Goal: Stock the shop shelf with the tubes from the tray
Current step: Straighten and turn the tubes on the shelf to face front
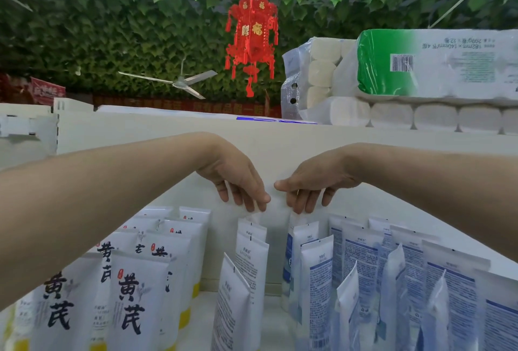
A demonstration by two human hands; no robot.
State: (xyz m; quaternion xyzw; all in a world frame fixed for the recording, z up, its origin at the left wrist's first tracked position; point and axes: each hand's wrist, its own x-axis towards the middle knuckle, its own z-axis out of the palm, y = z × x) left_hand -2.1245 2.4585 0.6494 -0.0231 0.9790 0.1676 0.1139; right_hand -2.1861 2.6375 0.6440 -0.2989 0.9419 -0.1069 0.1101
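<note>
Head view: both hands' fingertips point(253, 205) over a hardly discernible white tube point(276, 207)

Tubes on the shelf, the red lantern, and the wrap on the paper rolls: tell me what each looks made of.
Tubes: likely soft plastic, matte white with printed text; flat crimped top ends suggest squeezable laminate.
Red lantern: seemingly felt or thin plastic, cut-out panels and tassels; too blurred to settle.
Wrap: thin clear and green plastic film, glossy, wrinkled over the rolls.
Shelf: probably painted metal, smooth off-white.
</note>
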